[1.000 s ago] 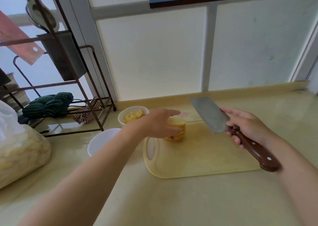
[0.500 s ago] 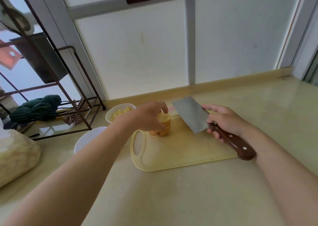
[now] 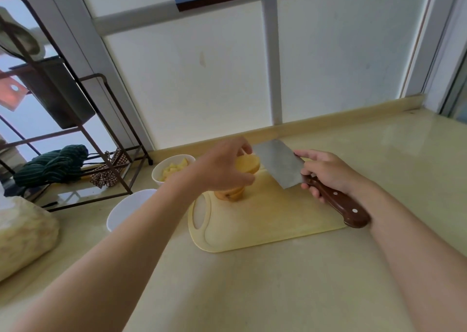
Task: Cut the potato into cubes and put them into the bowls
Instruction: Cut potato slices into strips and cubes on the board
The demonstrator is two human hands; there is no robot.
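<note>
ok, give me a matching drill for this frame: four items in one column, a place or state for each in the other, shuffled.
Column A
1. cleaver
2. far bowl
3. near bowl
4. green cloth

Column B
a. lies on the rack
b. holds potato cubes
c. gripped by the right hand
d. partly hidden behind the left forearm

Pairs: 1-c, 2-b, 3-d, 4-a

Cleaver (image 3: 279, 163) just right of potato (image 3: 249, 166); bare board (image 3: 265, 220) nearer
</note>
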